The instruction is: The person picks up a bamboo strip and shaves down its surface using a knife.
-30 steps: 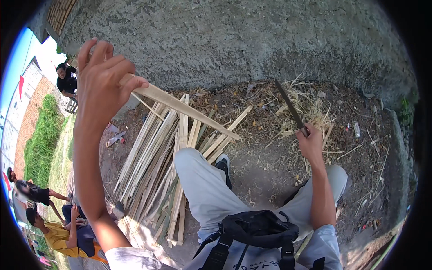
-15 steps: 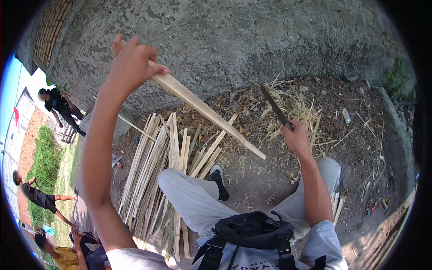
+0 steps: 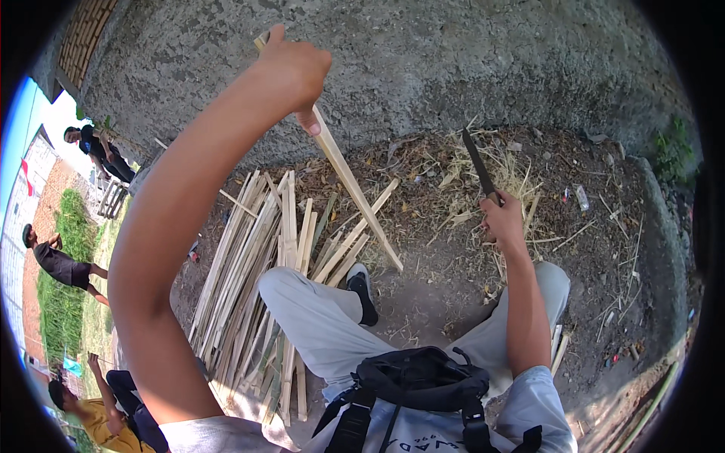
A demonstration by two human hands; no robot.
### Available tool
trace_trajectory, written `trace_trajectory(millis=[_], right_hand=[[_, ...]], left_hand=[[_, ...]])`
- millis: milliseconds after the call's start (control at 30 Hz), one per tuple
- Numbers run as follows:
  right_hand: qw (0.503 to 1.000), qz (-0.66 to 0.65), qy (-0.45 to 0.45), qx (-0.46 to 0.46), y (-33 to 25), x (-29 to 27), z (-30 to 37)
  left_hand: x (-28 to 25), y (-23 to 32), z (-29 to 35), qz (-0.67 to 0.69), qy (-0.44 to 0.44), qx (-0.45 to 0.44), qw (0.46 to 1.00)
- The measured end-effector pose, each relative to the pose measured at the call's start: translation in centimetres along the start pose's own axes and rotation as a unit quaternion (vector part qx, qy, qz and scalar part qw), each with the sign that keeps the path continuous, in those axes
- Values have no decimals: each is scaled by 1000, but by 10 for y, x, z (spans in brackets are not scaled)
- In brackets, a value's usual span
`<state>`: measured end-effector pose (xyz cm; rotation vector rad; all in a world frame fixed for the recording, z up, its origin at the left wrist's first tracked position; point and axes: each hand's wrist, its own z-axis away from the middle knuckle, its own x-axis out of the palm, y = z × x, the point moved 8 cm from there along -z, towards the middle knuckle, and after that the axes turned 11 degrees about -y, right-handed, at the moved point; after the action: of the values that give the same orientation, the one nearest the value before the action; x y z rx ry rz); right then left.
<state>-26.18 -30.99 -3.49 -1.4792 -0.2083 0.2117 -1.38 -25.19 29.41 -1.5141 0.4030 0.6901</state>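
Observation:
My left hand (image 3: 299, 74) is raised high in front of the wall, its fingers closed round the upper part of a long pale bamboo strip (image 3: 350, 180). The strip slants down to the right, its lower end close to the ground beyond my feet. My right hand (image 3: 504, 219) grips a long knife (image 3: 477, 161) by its handle, the dark blade pointing up and away. Blade and strip are apart. Left of my bent knee lies a pile of similar bamboo strips (image 3: 245, 264). Pale shavings (image 3: 461, 181) are scattered on the dirt behind the knife.
A rough grey wall (image 3: 423, 68) rises straight ahead. A low concrete edge (image 3: 658, 226) runs along the right. A clear plastic piece (image 3: 581, 198) lies on the ground. Several people are at the left, one in yellow (image 3: 102, 423) nearest. A black bag (image 3: 423, 381) hangs at my waist.
My left hand has moved right and farther up, turning the strip steeper, and its lower end has shifted left. My right hand holds the knife slightly farther right.

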Motion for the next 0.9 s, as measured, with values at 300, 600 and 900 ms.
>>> trace_trajectory(millis=[300, 600, 900], right_hand=[[1000, 19, 16, -8, 18, -14, -12], [999, 19, 22, 28, -2, -1, 6], [998, 37, 57, 5, 5, -16, 1]], left_hand=[[-44, 73, -23, -62, -113, 15, 992], [-72, 136, -11, -358, -24, 107, 927], [-53, 88, -1, -40, 403, 151, 902]])
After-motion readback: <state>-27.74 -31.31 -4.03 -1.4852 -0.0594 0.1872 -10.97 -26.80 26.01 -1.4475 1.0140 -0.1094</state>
